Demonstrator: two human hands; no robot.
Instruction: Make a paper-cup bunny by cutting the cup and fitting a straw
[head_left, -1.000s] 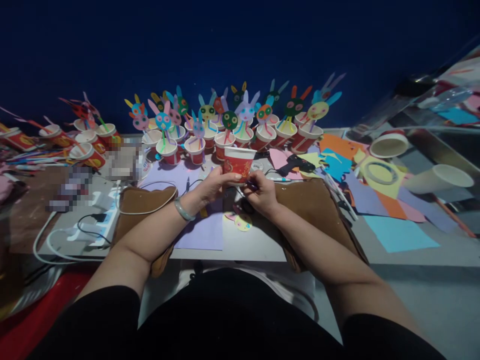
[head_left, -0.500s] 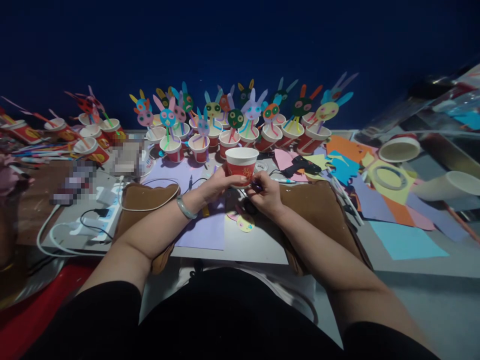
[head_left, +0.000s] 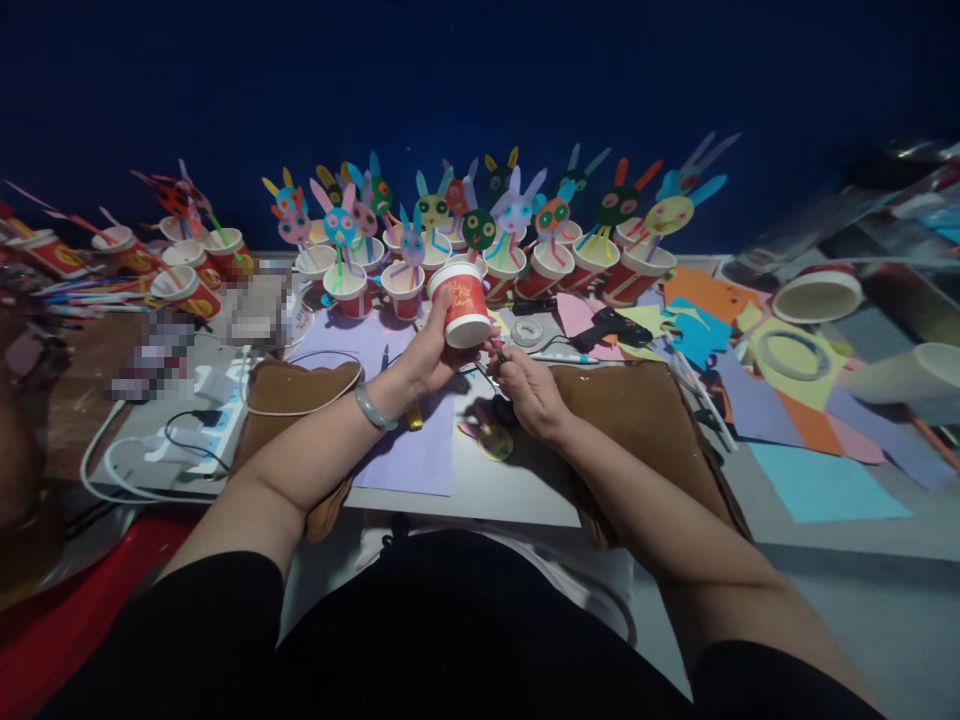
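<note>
Partly behind left hand (head_left: 433,356): cup (head_left: 468,302)

Bkgd: plain dk-blue wall (head_left: 480,80) across full width, nearly black twd top corners. Lt-grey tabletop (head_left: 529,487) runs L to R below it, back edge close to wall, front edge nearest cam; brown surface (head_left: 79,390) at far L. Red surface (head_left: 112,590) low btm L, can't ID. Greyish area (head_left: 825,610) below table R, floor or not unclear. Light dim, cool, w/ soft shadows on tabletop.
</note>
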